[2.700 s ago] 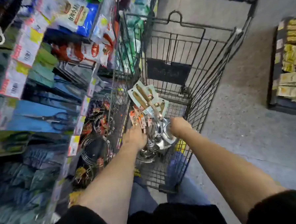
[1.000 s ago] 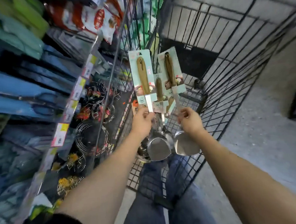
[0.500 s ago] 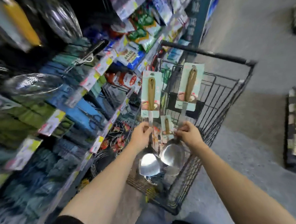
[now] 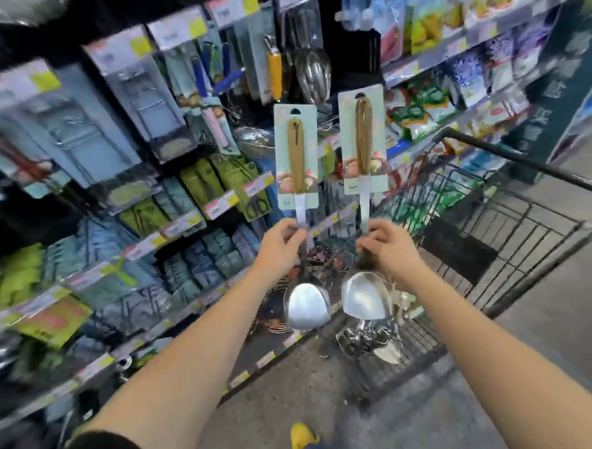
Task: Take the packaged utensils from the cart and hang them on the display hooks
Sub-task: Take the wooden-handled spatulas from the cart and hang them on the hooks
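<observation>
Display shelves (image 4: 218, 205) nearer, packaged utensils (image 4: 297, 155) higher.

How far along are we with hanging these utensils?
Done: two packs are out of the black wire cart. In hand: the left hand grips one wooden-handled steel spatula on a pale green card; the right hand grips a second spatula. Left: neither hangs on a hook, and more shiny metal utensils lie in the cart.

Left hand (image 4: 280, 245): centre of frame; grips the steel shank of the left packaged utensil (image 4: 297, 162), card end up.
Right hand (image 4: 388, 245): right of centre; grips the shank of the right packaged utensil (image 4: 364, 141), card end up.
Cart (image 4: 531, 164): right of frame; holds loose steel utensils (image 4: 362, 339).
Display shelves (image 4: 171, 227): left and top; blurred.
</observation>
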`<state>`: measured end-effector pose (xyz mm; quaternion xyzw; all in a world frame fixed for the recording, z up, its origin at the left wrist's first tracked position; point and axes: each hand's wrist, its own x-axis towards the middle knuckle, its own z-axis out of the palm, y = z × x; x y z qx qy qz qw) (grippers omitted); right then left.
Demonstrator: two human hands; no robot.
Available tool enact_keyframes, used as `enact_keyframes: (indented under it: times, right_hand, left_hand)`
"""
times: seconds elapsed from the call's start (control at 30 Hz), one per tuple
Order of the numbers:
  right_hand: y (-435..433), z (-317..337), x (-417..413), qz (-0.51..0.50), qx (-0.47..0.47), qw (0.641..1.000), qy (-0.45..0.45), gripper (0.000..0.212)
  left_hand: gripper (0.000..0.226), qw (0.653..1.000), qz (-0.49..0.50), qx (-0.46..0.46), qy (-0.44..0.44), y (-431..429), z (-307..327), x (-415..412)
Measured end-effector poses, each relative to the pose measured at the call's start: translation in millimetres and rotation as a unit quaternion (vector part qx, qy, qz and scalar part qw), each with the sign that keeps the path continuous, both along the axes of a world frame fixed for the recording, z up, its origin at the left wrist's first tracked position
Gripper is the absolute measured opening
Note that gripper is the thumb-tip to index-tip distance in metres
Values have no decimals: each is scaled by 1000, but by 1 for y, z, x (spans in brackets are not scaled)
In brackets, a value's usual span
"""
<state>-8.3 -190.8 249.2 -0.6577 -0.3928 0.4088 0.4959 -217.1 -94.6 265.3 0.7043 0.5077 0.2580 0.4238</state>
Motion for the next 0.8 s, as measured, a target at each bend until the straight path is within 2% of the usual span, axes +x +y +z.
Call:
enact_keyframes:
  times: [0.1, 0.23, 0.33, 0.43, 0.57, 0.63, 0.7, 0.8]
  right_hand:
    - [1, 16, -41, 57, 21, 998, 3, 20]
    - [6, 41, -109, 133, 60, 989, -18, 31]
    - [6, 66, -173, 187, 87, 978, -24, 26]
    - [-5, 90, -243, 224, 108, 969, -6, 21]
    - [-37, 118, -341, 281, 137, 950, -19, 22]
    - [-56, 130, -387, 297, 152, 942, -40, 27]
    - [-82, 144, -436, 312, 158, 935, -56, 22]
    - [-114, 162, -512, 341, 180, 919, -79, 22]
  left_hand:
    - [11, 999, 47, 18, 6, -23, 23, -51]
    - [13, 992, 114, 46, 8, -57, 53, -123]
    - [17, 984, 163, 66, 5, -87, 73, -185]
    - [8, 970, 225, 91, -3, -125, 93, -254]
    - [32, 948, 303, 101, -6, -184, 115, -347]
    - [24, 939, 324, 111, -16, -214, 126, -390]
    - [16, 928, 350, 125, -11, -248, 138, -438]
    - [28, 910, 391, 138, -20, -297, 157, -511]
